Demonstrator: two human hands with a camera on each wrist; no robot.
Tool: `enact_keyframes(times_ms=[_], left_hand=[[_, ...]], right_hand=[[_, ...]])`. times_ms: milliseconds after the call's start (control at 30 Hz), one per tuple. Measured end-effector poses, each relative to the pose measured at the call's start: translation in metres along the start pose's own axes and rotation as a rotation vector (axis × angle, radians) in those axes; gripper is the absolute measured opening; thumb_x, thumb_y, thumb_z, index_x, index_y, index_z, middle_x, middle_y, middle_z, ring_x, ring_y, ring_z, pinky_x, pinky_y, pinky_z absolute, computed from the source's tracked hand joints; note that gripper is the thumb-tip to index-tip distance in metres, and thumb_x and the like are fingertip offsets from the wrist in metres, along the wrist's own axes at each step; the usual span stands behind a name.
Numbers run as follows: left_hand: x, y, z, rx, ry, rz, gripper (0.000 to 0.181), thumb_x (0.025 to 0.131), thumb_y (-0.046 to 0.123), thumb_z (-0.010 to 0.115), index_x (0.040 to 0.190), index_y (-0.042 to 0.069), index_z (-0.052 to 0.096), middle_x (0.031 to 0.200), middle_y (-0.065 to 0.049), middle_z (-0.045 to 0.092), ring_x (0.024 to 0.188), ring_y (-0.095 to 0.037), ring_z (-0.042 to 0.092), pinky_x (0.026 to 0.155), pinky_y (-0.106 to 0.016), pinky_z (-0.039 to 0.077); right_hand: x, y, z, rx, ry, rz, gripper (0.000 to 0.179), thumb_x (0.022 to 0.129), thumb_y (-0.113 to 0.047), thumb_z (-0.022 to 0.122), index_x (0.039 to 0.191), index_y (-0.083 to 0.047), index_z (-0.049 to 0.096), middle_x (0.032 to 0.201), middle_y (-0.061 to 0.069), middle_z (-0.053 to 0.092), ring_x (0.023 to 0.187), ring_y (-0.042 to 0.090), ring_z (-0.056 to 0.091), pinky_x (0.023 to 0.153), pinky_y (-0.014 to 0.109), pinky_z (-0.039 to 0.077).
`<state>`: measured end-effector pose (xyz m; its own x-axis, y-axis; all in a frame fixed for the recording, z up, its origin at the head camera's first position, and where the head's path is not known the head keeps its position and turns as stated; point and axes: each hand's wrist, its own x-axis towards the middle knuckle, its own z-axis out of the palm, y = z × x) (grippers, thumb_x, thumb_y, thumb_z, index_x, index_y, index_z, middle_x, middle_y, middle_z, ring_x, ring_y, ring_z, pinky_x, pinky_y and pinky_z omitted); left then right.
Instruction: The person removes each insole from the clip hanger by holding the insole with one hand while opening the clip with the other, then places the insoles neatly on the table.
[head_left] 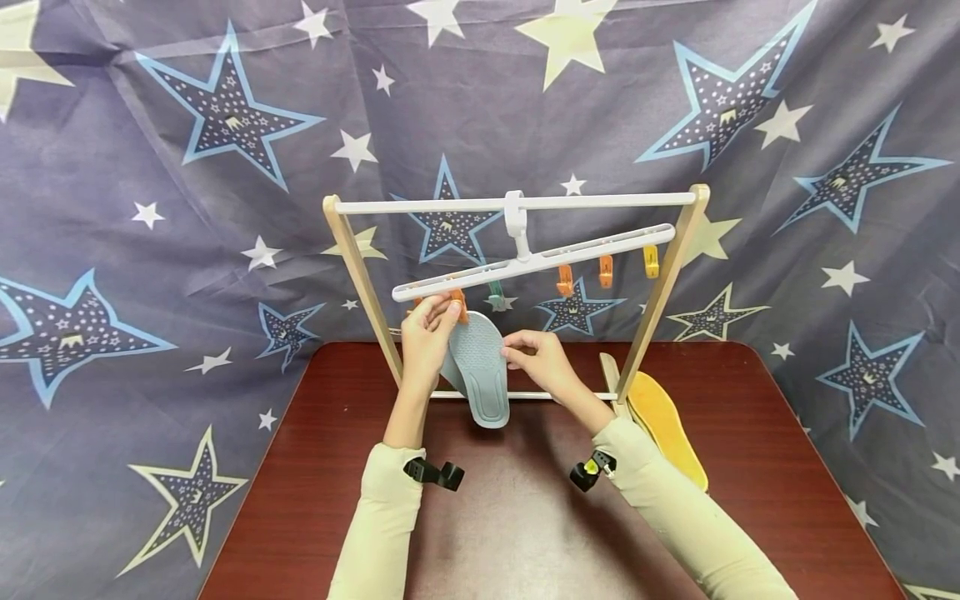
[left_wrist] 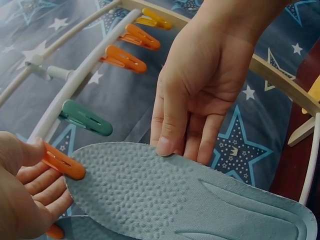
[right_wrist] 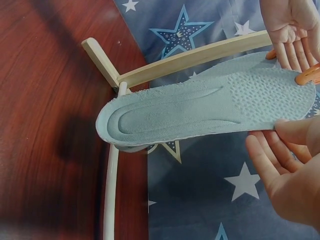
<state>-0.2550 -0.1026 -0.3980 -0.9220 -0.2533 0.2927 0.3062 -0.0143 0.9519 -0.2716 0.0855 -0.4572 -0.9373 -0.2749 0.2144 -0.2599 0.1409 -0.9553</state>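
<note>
A grey-blue insole (head_left: 487, 375) hangs toe end up below the low left end of a white clip hanger (head_left: 540, 261). My left hand (head_left: 426, 337) pinches the orange clip (left_wrist: 65, 162) at the insole's toe end. With thumb and fingers, my right hand (head_left: 546, 362) pinches the insole's right edge, as the right wrist view shows from close by. Behind it, a second grey-blue insole (right_wrist: 240, 64) is partly hidden; another orange clip (right_wrist: 271, 54) sits at its toe end.
The hanger tilts, its right end higher, on a white rod (head_left: 607, 201) between wooden posts (head_left: 660, 292). Green (head_left: 496, 296), orange (head_left: 606, 271) and yellow (head_left: 651, 261) clips hang along it. A yellow insole (head_left: 667, 429) lies on the brown table (head_left: 750, 467) by the right post.
</note>
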Motion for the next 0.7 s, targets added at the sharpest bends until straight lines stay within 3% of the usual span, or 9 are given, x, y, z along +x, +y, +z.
enact_keyframes(times_ms=[200,333,500,700], left_hand=[[0.001,-0.004,0.003,-0.010,0.008,-0.008,0.028,0.097,-0.001,0.065,0.121,-0.015,0.064,0.120,-0.035,0.067,0.085,0.004,0.066,0.081,-0.011,0.054],[0.000,-0.003,0.004,-0.010,0.014,-0.007,0.029,0.097,0.000,0.066,0.122,-0.015,0.064,0.119,-0.034,0.068,0.085,0.004,0.066,0.080,-0.011,0.054],[-0.001,-0.004,0.005,-0.015,0.029,-0.005,0.029,0.096,-0.001,0.066,0.121,-0.016,0.064,0.118,-0.034,0.068,0.082,0.004,0.066,0.078,-0.010,0.054],[-0.001,-0.007,0.008,-0.043,0.056,0.027,0.027,0.095,-0.005,0.065,0.118,-0.017,0.064,0.116,-0.036,0.068,0.082,0.004,0.066,0.078,-0.010,0.054]], right_hand=[[0.000,0.002,0.001,0.021,0.007,0.024,0.018,0.095,0.006,0.065,0.108,0.017,0.068,0.106,0.036,0.070,0.093,0.047,0.070,0.084,0.054,0.061],[-0.004,-0.010,0.002,0.025,-0.001,0.027,0.018,0.095,0.009,0.062,0.108,0.021,0.065,0.106,0.040,0.068,0.095,0.052,0.068,0.087,0.060,0.058],[-0.014,-0.035,0.002,0.018,0.003,0.021,0.018,0.094,0.010,0.061,0.108,0.022,0.064,0.105,0.041,0.067,0.095,0.054,0.067,0.088,0.060,0.057],[-0.015,-0.034,0.002,0.012,0.008,0.009,0.017,0.094,0.010,0.061,0.107,0.022,0.064,0.104,0.041,0.067,0.094,0.054,0.067,0.088,0.060,0.057]])
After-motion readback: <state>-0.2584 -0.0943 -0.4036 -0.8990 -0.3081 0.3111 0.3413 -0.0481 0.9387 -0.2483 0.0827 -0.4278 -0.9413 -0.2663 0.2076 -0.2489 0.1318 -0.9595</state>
